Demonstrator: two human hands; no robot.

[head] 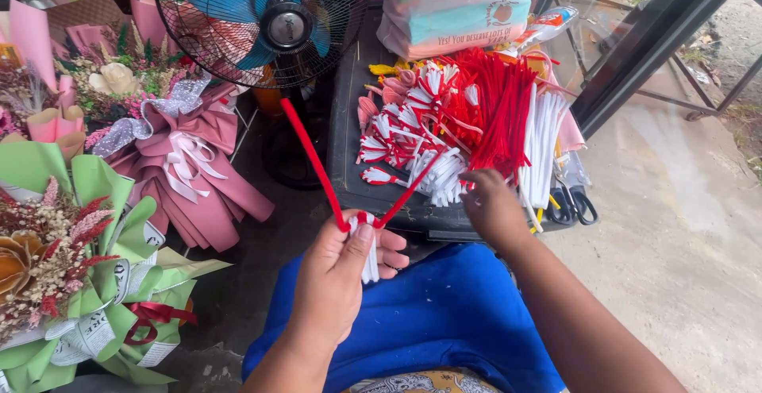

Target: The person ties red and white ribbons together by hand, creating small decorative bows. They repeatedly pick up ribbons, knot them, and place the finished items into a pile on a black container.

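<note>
Left grip [337, 270] clenched on a folded white stem [371, 260], thumb pinning a red stem [317, 163] bent in a V above it; right grip [492, 206] beyond, fingers curled into the white stems [540, 147] on the worktop [345, 123], whether holding one I cannot tell; red stems [500, 103] just past; scissors [573, 202] beside.

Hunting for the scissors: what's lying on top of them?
White pipe cleaners cover the blades of the black-handled scissors; only the handle loops show. The right hand reaches just beside them.
</note>
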